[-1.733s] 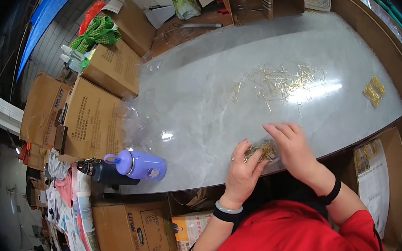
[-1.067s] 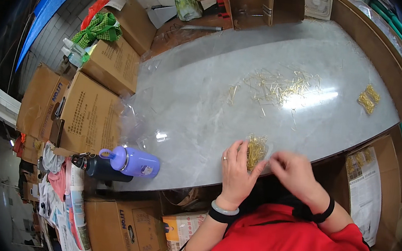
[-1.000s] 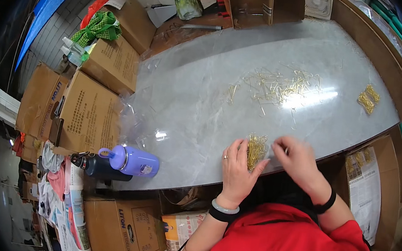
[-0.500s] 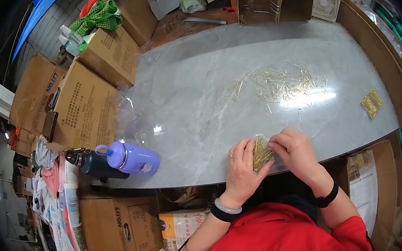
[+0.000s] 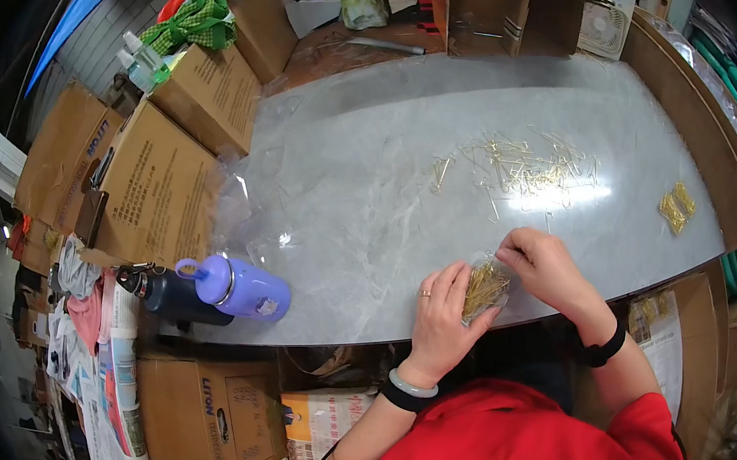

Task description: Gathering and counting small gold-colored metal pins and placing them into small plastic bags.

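At the far left, a brown carton (image 5: 161,195) stands beside the grey tabletop (image 5: 346,183). A dark bottle (image 5: 177,297) is located at the table's near-left edge, with a purple bottle (image 5: 252,291) just beside it. Clear plastic film (image 5: 241,208) lies behind the bottles. The left hand (image 5: 445,319) is curved around the left and near sides of a bundle of gold wire hooks (image 5: 486,287), grasping it near the front edge of the tabletop. Beyond the bundle, loose gold hooks (image 5: 532,165) lie in a scattered pile. The right hand (image 5: 544,265) is positioned at the bundle's upper right, fingers curled; its fingertips are partly hidden, and whether they grip anything cannot be determined. At the far right, a second gold bundle (image 5: 677,209) lies near a cardboard wall (image 5: 708,122)
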`<state>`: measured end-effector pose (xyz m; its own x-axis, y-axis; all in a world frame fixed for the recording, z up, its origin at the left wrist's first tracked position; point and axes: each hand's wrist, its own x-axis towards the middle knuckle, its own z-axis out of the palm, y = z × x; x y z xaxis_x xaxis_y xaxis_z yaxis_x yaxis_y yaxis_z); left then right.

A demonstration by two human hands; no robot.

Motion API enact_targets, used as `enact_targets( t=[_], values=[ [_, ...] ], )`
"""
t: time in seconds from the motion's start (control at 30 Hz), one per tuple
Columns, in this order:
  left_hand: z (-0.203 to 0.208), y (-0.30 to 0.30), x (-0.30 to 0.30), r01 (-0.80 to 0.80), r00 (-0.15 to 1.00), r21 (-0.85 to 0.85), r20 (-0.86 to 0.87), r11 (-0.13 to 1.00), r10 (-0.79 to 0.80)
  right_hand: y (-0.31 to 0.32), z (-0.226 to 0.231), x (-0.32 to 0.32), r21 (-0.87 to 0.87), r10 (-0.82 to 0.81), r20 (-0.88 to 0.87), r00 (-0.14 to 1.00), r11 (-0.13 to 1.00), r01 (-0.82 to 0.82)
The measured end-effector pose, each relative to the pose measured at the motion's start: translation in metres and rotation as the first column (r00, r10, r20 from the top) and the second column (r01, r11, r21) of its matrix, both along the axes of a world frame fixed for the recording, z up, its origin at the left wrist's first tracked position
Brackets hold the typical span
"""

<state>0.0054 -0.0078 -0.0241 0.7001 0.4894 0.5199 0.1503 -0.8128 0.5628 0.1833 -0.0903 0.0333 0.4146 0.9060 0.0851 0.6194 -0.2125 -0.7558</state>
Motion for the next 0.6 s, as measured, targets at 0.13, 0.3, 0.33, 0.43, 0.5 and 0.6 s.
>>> enact_targets(
  t=[0.13,0.3,0.33,0.43,0.5,0.6],
  values=[
    [-0.002,0.000,0.000,0.009,1.000,-0.022,0.020,1.000,-0.008,-0.006,-0.015,-0.008,0.039,0.041,-0.110,0.993,0.999,-0.037],
    [0.000,0.000,-0.001,0.014,1.000,-0.017,0.024,1.000,-0.014,0.003,0.002,-0.006,0.093,-0.075,0.099,0.992,0.993,0.066],
    [0.001,-0.001,-0.001,0.002,1.000,-0.014,0.021,1.000,-0.002,0.006,0.007,-0.007,0.109,-0.073,0.110,0.991,0.992,0.061],
    [0.004,-0.002,-0.001,-0.020,1.000,-0.015,0.021,1.000,0.020,0.012,-0.004,-0.011,0.114,0.114,0.236,0.965,0.983,-0.144],
    [0.001,-0.004,-0.002,-0.022,0.999,-0.031,0.029,0.999,0.023,0.007,-0.003,-0.014,0.073,0.139,0.215,0.967,0.985,-0.158],
    [-0.002,-0.003,0.000,-0.020,0.998,-0.061,0.066,0.998,0.024,0.004,-0.011,-0.010,0.124,0.166,0.178,0.970,0.974,-0.190]
  ],
)
